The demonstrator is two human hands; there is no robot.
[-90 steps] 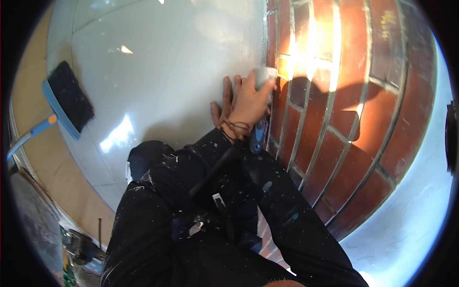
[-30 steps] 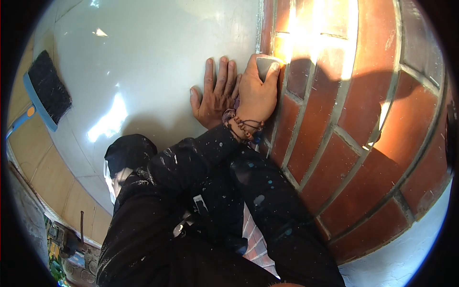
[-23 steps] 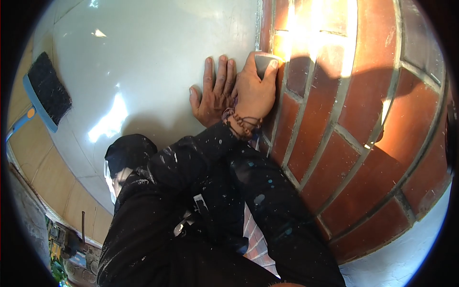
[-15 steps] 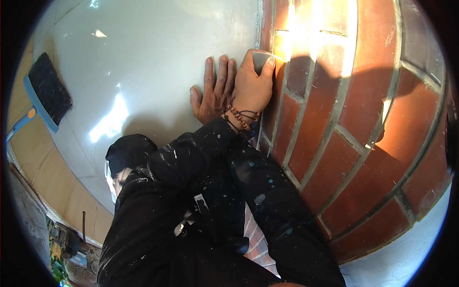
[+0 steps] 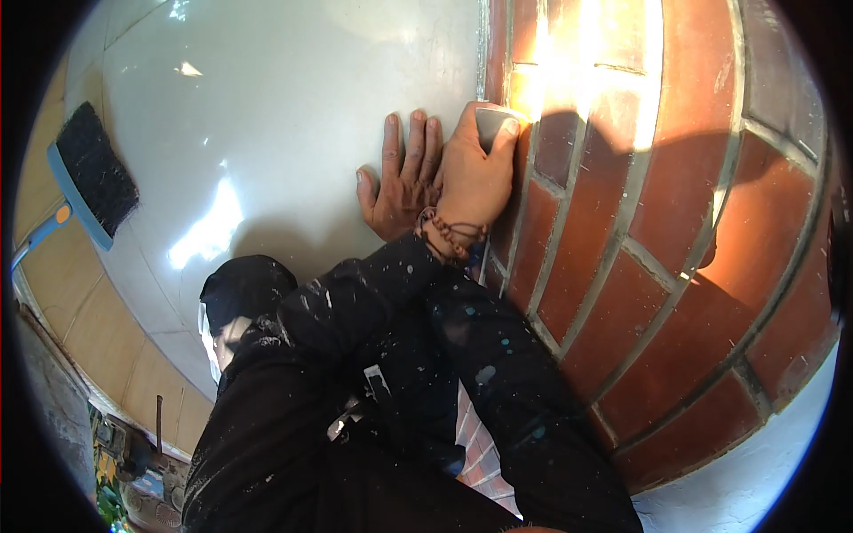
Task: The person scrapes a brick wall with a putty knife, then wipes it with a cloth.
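My left hand (image 5: 476, 182), with a beaded bracelet at the wrist, is closed on a small flat grey scraper-like piece (image 5: 490, 126). Its thumb presses the piece where the red brick surface (image 5: 613, 213) meets the pale smooth floor (image 5: 302, 115). Part of the piece is hidden by the fingers. My right hand (image 5: 402, 182) lies flat on the pale floor just to the left, fingers spread and holding nothing. The forearms cross, with the left one on top.
A blue-framed broom head (image 5: 93, 178) with black bristles lies at the left, near tan tiles (image 5: 98, 324). My dark-clad knee (image 5: 244, 284) is below the hands. Strong sunlight falls on the upper bricks. A white surface (image 5: 755, 471) borders the bricks at lower right.
The view has shifted slightly. My left hand, with the grey piece, has slid a little toward me along the edge of the bricks. My right hand stays flat on the floor.
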